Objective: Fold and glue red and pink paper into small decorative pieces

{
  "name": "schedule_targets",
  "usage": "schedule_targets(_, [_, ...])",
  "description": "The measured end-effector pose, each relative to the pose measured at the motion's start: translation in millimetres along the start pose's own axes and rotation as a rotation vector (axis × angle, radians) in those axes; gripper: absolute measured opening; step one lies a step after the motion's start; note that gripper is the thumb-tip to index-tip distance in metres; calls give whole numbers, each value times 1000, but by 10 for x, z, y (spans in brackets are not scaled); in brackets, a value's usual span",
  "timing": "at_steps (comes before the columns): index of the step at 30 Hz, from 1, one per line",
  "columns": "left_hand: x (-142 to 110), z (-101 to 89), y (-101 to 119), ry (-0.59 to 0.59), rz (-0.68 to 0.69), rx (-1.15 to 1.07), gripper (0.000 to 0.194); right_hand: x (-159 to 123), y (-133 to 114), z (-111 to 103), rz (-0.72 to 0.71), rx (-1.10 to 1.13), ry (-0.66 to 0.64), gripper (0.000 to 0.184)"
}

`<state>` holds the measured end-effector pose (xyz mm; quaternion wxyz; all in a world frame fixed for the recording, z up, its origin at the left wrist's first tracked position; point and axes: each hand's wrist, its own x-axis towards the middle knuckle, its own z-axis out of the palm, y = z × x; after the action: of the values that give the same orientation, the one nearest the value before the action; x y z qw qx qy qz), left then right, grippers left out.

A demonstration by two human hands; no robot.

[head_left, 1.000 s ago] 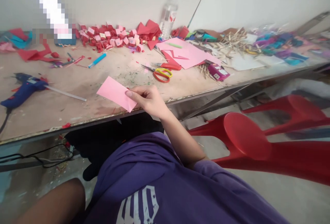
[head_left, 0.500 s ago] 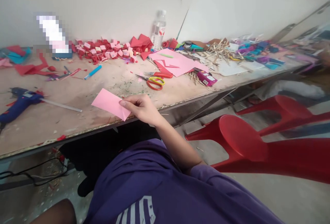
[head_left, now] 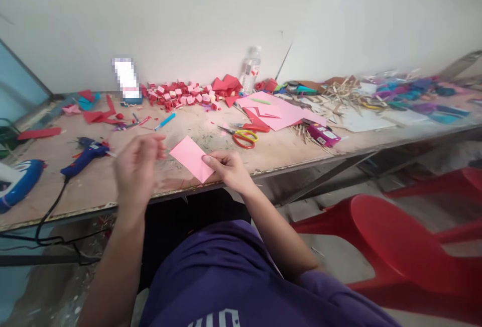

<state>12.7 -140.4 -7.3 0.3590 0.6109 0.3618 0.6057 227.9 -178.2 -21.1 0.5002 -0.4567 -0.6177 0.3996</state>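
Observation:
My right hand (head_left: 229,170) pinches the near corner of a small pink paper rectangle (head_left: 190,158), holding it just above the front edge of the wooden table (head_left: 94,189). My left hand (head_left: 136,166) is raised to the left of the paper, a short gap away, blurred by motion; its fingers look loosely curled and hold nothing I can make out. A blue glue gun (head_left: 86,154) lies on the table further left.
Red-and-yellow scissors (head_left: 243,137), pink sheets (head_left: 276,112), a pile of small red and pink paper cubes (head_left: 181,95), a water bottle (head_left: 251,69), wooden sticks and a purple box (head_left: 324,135) lie on the table. Red plastic stools (head_left: 391,246) stand at right.
My left hand has come up into view beside the pink paper. The view has shifted, showing more of the table's left end. My right hand still holds the paper.

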Motion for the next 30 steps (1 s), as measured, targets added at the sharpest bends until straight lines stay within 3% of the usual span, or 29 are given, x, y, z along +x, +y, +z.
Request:
schedule_targets(2, [29, 90, -34, -50, -36, -21, 44, 14, -4, -5, -21, -2, 42, 48])
schedule_targets(4, [28, 181, -71, -180, -106, -33, 39, 24, -10, -2, -30, 8, 62, 47])
schedule_targets(7, [-4, 233, -127, -259, -121, -3, 36, 24, -21, 13, 14, 66, 24, 47])
schedule_targets(12, [-40, 195, -194, -150, -110, 22, 35, 16, -15, 24, 133, 152, -117, 46])
schedule_targets(21, [-29, 210, -238, -85, -83, -15, 35, 29, -47, 2, 149, 119, -167, 49])
schedule_targets(25, [-33, 209, -217, -64, -87, -35, 34, 29, -64, -7, 129, 112, -115, 49])
schedule_targets(30, [-44, 208, -170, -134, -118, -48, 30, 59, -33, 7, 126, 82, -71, 44])
